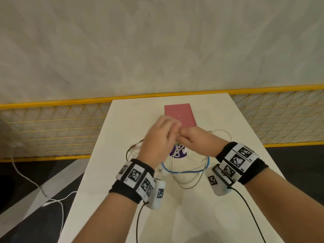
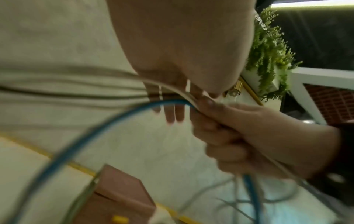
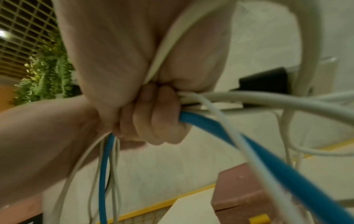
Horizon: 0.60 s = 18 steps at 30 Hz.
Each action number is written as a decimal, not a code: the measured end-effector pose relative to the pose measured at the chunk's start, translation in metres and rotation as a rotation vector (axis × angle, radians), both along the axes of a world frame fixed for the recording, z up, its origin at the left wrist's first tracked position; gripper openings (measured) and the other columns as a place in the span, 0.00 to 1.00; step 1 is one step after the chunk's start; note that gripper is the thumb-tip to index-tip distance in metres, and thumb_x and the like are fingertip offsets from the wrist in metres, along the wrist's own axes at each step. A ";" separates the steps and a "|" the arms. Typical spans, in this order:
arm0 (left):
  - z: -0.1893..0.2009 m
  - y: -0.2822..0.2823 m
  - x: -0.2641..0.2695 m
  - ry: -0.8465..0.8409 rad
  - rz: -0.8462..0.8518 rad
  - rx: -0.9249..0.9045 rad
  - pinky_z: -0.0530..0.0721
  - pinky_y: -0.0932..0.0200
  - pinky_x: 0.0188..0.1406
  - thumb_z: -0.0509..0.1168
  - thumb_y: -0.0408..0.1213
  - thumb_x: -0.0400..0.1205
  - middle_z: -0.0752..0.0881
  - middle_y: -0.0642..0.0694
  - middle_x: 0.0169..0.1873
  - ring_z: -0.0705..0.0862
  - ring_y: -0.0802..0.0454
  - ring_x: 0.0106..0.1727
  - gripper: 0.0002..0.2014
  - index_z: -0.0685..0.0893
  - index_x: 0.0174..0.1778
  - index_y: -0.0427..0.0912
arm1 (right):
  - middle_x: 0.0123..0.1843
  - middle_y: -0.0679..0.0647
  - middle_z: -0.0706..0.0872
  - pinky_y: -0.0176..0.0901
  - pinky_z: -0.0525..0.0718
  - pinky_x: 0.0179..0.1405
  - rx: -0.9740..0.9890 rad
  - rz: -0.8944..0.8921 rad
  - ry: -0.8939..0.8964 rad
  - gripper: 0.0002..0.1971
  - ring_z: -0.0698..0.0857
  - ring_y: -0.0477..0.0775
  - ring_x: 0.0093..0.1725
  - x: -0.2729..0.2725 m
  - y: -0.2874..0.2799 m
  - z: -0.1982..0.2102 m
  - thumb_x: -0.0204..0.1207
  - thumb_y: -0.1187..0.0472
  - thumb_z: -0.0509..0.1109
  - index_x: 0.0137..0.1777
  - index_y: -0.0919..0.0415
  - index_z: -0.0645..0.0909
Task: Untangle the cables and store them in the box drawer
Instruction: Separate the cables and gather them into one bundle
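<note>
A tangle of cables hangs over the white table [image 1: 122, 172]: a blue cable [image 1: 185, 171], several white and grey cables [image 1: 188, 187] and a thin black one [image 1: 128, 151]. My right hand [image 1: 191, 139] grips the bundle in a fist; the right wrist view shows its curled fingers [image 3: 153, 121] around the blue cable [image 3: 268, 159] and white ones. My left hand [image 1: 160, 137], blurred, is right beside it with straight fingers [image 2: 170, 113] by the blue cable [image 2: 95, 128]. The pink box [image 1: 178, 114] lies just beyond both hands, with a yellow tab [image 2: 119, 219] on its front.
A purple logo [image 1: 178, 152] marks the table under the hands. A yellow mesh fence [image 1: 52, 130] runs behind the table's far edge. White cords [image 1: 52, 199] lie on the dark floor at the left. Green plants [image 2: 268, 53] hang in the background.
</note>
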<state>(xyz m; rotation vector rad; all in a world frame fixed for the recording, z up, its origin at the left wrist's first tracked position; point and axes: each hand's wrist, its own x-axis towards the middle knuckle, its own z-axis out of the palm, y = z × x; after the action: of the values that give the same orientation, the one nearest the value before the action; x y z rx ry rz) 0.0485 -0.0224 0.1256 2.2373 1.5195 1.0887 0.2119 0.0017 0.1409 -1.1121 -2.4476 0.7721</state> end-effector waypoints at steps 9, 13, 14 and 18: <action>0.016 0.004 -0.017 0.199 0.263 -0.121 0.75 0.53 0.32 0.47 0.64 0.84 0.78 0.45 0.19 0.78 0.41 0.28 0.34 0.74 0.20 0.44 | 0.34 0.43 0.85 0.32 0.77 0.32 -0.096 -0.023 0.009 0.13 0.80 0.41 0.30 0.026 0.004 0.005 0.79 0.48 0.67 0.59 0.52 0.84; 0.028 0.006 -0.034 0.099 0.340 -0.118 0.69 0.52 0.29 0.53 0.58 0.86 0.68 0.48 0.15 0.72 0.42 0.26 0.32 0.62 0.17 0.46 | 0.34 0.42 0.85 0.30 0.76 0.31 -0.119 -0.068 -0.038 0.14 0.79 0.41 0.29 0.052 0.008 -0.004 0.80 0.51 0.67 0.64 0.38 0.78; 0.029 0.006 -0.033 0.074 0.348 -0.114 0.68 0.52 0.29 0.54 0.57 0.86 0.67 0.47 0.14 0.70 0.43 0.25 0.32 0.61 0.17 0.45 | 0.34 0.41 0.83 0.34 0.77 0.34 -0.097 -0.086 -0.083 0.11 0.80 0.43 0.31 0.056 0.012 -0.007 0.80 0.51 0.67 0.59 0.35 0.78; 0.033 0.007 -0.033 0.011 0.364 -0.113 0.66 0.52 0.27 0.55 0.56 0.86 0.64 0.47 0.15 0.67 0.46 0.23 0.31 0.61 0.18 0.44 | 0.63 0.41 0.82 0.40 0.76 0.62 -0.094 -0.169 -0.153 0.37 0.81 0.45 0.64 0.066 0.023 -0.005 0.63 0.38 0.77 0.72 0.41 0.68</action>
<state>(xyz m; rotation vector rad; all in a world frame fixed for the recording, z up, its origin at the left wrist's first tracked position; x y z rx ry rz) 0.0150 -0.0150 0.1589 1.9416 1.9935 1.0499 0.2778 0.0249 0.1355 -1.4413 -2.4201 0.7816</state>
